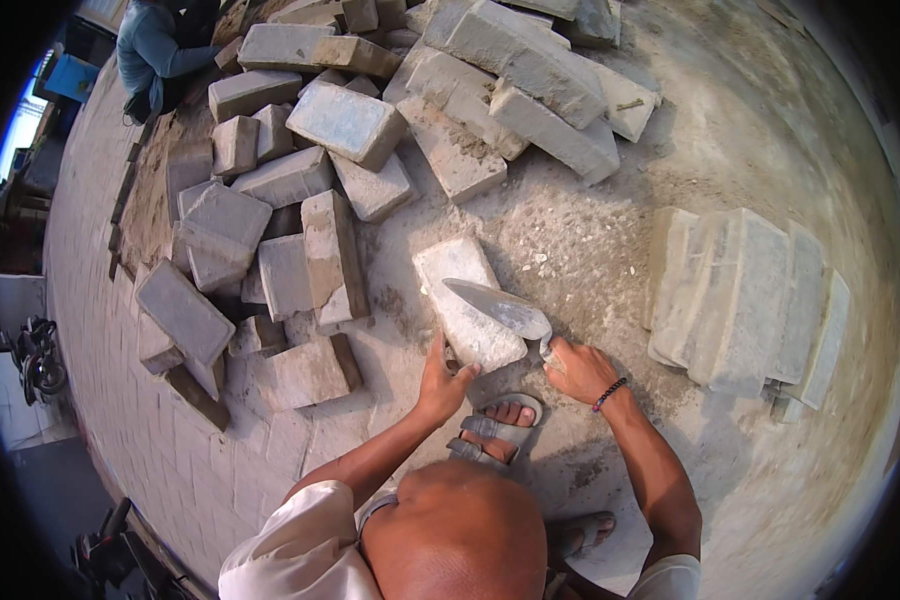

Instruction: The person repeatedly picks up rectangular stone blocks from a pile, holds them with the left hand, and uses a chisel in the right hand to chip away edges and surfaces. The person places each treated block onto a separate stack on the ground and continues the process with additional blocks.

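Observation:
A pale, dusty paving block (455,262) lies on the ground in front of me, its near end rough and whitish. My left hand (442,385) grips the near left corner of this block, fingers along its side and thumb at the near end. In my right hand (580,370) is the handle of a trowel (502,308). The trowel's pointed grey metal blade lies over the block's top, tip toward the far left. Fingers of the right hand wrap round the handle and hide most of it.
A big heap of loose paving blocks (345,115) spreads across the far side and left. To my right stands a row of blocks on edge (745,300). My sandalled foot (500,430) is just behind the block. Far left, a person in a blue-grey top (155,50) crouches.

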`<state>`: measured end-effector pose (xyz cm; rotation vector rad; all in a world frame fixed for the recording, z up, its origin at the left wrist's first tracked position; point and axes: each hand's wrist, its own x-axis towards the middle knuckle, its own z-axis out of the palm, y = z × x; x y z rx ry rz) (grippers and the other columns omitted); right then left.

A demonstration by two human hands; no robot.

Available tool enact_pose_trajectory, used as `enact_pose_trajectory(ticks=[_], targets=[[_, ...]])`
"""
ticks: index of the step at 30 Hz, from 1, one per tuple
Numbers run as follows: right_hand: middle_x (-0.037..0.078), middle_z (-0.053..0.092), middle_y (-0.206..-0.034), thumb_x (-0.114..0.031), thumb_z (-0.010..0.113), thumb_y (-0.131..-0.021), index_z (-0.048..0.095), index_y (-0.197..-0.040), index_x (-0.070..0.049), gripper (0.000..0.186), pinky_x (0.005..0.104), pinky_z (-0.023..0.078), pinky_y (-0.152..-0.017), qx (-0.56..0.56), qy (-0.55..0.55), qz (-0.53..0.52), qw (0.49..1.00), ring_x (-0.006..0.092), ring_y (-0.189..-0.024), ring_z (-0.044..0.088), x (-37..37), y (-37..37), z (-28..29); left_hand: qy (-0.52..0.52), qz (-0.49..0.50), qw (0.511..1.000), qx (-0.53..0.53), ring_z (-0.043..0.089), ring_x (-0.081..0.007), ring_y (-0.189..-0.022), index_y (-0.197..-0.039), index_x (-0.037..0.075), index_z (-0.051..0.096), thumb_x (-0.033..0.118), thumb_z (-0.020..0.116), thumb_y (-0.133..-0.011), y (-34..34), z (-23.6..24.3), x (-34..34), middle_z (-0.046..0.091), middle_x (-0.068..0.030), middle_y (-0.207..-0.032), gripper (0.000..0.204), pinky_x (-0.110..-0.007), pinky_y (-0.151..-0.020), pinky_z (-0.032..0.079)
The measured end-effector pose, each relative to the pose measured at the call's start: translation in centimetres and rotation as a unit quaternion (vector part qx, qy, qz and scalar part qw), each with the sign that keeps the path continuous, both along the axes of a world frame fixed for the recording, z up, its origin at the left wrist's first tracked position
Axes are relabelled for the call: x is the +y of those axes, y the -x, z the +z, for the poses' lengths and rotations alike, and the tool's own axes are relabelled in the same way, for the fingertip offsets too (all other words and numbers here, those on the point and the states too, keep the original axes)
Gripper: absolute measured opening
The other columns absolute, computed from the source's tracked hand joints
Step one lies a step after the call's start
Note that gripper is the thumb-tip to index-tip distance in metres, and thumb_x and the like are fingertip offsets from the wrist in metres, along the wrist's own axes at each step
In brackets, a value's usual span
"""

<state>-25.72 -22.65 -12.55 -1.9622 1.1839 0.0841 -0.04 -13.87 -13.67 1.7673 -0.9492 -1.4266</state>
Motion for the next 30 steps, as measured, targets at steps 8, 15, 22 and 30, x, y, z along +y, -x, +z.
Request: enact_pose_trajectory(ticks=[8, 15, 22, 30], targets=[[0.029, 0.065, -0.085, -0.025, 0.064, -0.083, 0.052, -0.114, 0.000, 0.042, 0.0538, 0.049, -0.075, 0.016, 0.050, -0.103, 0.993, 0.0485, -0.086, 0.062, -8.2, -3.1, 0.2, 0.057, -0.004, 0.997, -0.054, 0.047, -0.0267, -0.129, -0.152, -0.006, 0.015, 0.006, 0.068, -0.088, 0.0, -1.8, 0.1, 0.044, -0.0217, -0.142, 0.084, -0.035, -0.106, 0.040], [0.027, 0.065, -0.080, -0.027, 0.064, -0.086, 0.054, -0.121, -0.001, 0.045, 0.0515, 0.050, -0.074, -0.078, -0.002, -0.080, 0.994, 0.0452, -0.083, 0.064, 1.2, 1.3, 3.6, 0.037, 0.042, 0.997, -0.049, 0.054, -0.0220, -0.116, -0.147, -0.005, 0.033, 0.017, 0.063, -0.096, -1.4, -1.2, 0.2, 0.054, -0.0174, -0.128, 0.064, -0.034, -0.099, 0.044], [0.024, 0.067, -0.084, -0.025, 0.062, -0.085, 0.055, -0.110, -0.003, 0.034, 0.0529, 0.051, -0.073, 0.016, 0.039, 0.024, 0.999, 0.0440, -0.082, 0.066, 5.5, 3.1, 0.6, 0.065, 0.104, 0.986, -0.108, 0.058, -0.0169, -0.095, -0.136, -0.003, 0.048, 0.020, 0.061, -0.097, -3.8, -1.9, -1.9, 0.060, -0.0101, -0.104, 0.047, -0.032, -0.084, 0.048], [0.026, 0.067, -0.087, -0.024, 0.062, -0.086, 0.054, -0.106, -0.002, 0.032, 0.0544, 0.051, -0.073, -0.044, 0.017, -0.152, 0.987, 0.0460, -0.081, 0.065, -0.3, -1.2, 2.3, 0.047, 0.109, 0.989, -0.092, 0.055, -0.0154, -0.095, -0.137, -0.002, 0.048, 0.015, 0.064, -0.093, -3.1, -2.0, -1.8, 0.054, -0.0067, -0.106, 0.050, -0.030, -0.082, 0.046]])
